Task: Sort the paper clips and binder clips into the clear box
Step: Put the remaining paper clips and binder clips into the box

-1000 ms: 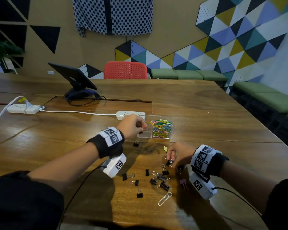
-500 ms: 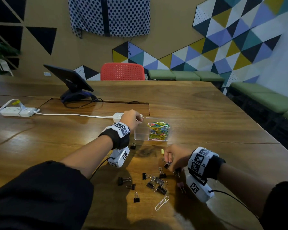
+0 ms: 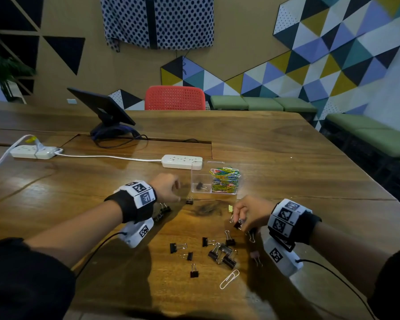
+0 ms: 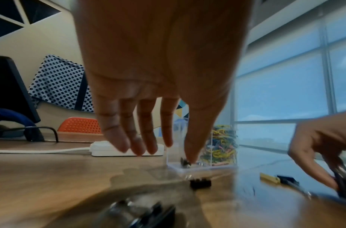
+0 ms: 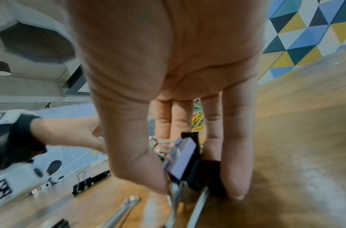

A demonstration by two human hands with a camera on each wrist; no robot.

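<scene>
The clear box stands mid-table. Its right compartment is full of colourful paper clips, and one black binder clip lies in its left compartment. My left hand hovers just left of the box; in the left wrist view its fingers hang straight and hold nothing. My right hand pinches a black binder clip by its wire handles, just above the table; the right wrist view shows this binder clip between thumb and fingers. Several loose binder clips lie in front.
A large silver paper clip lies nearest me, and a small binder clip sits in front of the box. A white power strip lies behind the box, another far left. A tablet on a stand is at the back.
My left hand has drawn back from over the box's left compartment to its left side, now empty. A binder clip now lies in that compartment. The right hand still holds its clip.
</scene>
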